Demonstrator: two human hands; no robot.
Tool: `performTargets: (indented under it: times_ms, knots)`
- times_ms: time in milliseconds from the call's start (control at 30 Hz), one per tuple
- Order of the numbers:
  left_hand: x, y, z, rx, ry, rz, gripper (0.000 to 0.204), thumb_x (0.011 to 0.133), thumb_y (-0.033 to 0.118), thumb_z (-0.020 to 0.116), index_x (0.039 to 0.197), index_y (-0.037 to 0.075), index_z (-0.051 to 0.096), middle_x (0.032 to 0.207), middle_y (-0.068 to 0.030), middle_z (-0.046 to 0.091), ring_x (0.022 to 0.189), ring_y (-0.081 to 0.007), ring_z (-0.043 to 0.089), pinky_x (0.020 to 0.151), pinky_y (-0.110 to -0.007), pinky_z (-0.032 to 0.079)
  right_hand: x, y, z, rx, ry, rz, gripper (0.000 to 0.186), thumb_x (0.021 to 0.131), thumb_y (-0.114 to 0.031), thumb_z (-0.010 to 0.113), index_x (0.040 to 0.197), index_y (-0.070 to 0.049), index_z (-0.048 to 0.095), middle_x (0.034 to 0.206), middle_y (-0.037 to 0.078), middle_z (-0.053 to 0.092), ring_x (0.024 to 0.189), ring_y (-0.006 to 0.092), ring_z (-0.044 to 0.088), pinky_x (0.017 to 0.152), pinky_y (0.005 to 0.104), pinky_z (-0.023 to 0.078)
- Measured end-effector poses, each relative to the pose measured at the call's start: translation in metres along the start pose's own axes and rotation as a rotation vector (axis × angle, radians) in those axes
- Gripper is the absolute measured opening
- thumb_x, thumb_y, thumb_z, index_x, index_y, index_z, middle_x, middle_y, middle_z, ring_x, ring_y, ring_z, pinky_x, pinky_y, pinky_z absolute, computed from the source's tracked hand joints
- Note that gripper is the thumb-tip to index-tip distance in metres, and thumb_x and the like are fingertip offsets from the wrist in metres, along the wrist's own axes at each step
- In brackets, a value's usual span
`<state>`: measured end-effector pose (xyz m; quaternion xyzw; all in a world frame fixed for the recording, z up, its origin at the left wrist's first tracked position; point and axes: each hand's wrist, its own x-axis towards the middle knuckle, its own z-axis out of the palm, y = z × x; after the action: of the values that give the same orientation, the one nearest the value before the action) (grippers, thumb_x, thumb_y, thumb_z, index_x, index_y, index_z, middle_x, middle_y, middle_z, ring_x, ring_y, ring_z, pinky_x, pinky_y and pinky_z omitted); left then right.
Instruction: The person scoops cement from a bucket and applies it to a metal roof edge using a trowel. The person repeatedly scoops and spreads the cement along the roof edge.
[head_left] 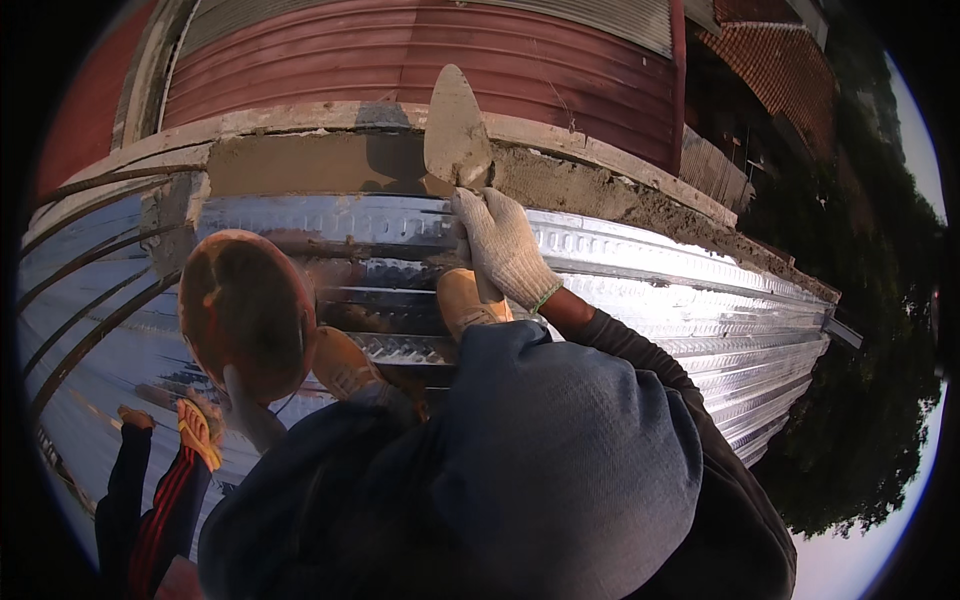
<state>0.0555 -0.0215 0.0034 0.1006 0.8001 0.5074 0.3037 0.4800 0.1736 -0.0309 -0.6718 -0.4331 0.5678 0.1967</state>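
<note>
My right hand (512,250), in a knitted off-white glove, is closed around the handle of a pointed trowel (456,125). The trowel's blade, smeared with grey mortar, points away from me over the concrete edge and casts a shadow to its left. Left of it runs a smooth strip of wet mortar (300,165); to its right the mortar (580,190) is rougher. My left hand (250,405), shaded and partly hidden, grips the near rim of a round, reddish mortar bucket (307,320). The bucket is tilted, its dark inside showing smears.
Ribbed metal decking (640,270) spreads under my shoes (465,300). Bent rebar (90,255) sticks out at the left. A red corrugated wall (420,75) stands beyond the edge. Another person's legs (165,510) are at the lower left. Trees (850,430) lie past the deck's right end.
</note>
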Motion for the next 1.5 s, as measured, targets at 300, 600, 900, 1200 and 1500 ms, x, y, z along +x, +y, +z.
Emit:
performTargets:
  times_ms: [300,600,900,1200,1500]
  knots:
    - [-0.003,0.002,0.006,-0.011,0.004,-0.033,0.083,0.105,0.045,0.083,0.165,-0.004,0.052,0.162,-0.0185,0.059,0.141,-0.0294,0.064,0.114,-0.041,0.056,-0.023,-0.004,-0.172,-1.095,0.184,-0.318,0.032,0.106,-0.03,0.074,0.126,-0.006,0.071,0.114,0.016,0.074,0.105,0.0369,0.076,0.088,0.0488,0.061]
    - [0.007,-0.008,-0.005,-0.018,-0.015,-0.038,0.085,0.105,0.046,0.083,0.166,-0.004,0.05,0.161,-0.0177,0.059,0.139,-0.0286,0.066,0.113,-0.041,0.057,-0.013,0.011,-0.188,-1.388,0.118,-0.273,0.023,0.107,-0.022,0.071,0.123,-0.005,0.07,0.116,0.017,0.072,0.105,0.0376,0.076,0.086,0.051,0.062]
    - [0.009,-0.01,-0.003,-0.029,0.018,-0.035,0.079,0.106,0.04,0.083,0.166,-0.001,0.052,0.161,-0.0194,0.059,0.139,-0.0302,0.066,0.112,-0.043,0.059,-0.06,0.073,-0.251,-1.498,0.202,-0.125,0.02,0.107,-0.018,0.071,0.119,-0.004,0.068,0.11,0.02,0.072,0.091,0.0413,0.078,0.077,0.0532,0.063]
    - [0.007,-0.01,-0.004,-0.04,0.011,-0.047,0.078,0.106,0.04,0.082,0.165,0.0,0.053,0.16,-0.0187,0.06,0.137,-0.0294,0.067,0.111,-0.042,0.06,-0.09,0.086,-0.285,-1.506,0.242,0.046,0.015,0.106,-0.014,0.067,0.118,-0.005,0.07,0.111,0.021,0.073,0.098,0.0431,0.078,0.084,0.0553,0.063]
    - [-0.001,0.0,0.005,-0.053,-0.008,-0.03,0.078,0.105,0.04,0.083,0.164,-0.001,0.054,0.157,-0.0162,0.063,0.133,-0.0269,0.069,0.109,-0.039,0.058,-0.088,0.063,-0.236,-1.048,0.235,0.069,0.031,0.102,-0.027,0.068,0.123,-0.005,0.071,0.122,0.019,0.075,0.116,0.0424,0.074,0.098,0.0551,0.059]
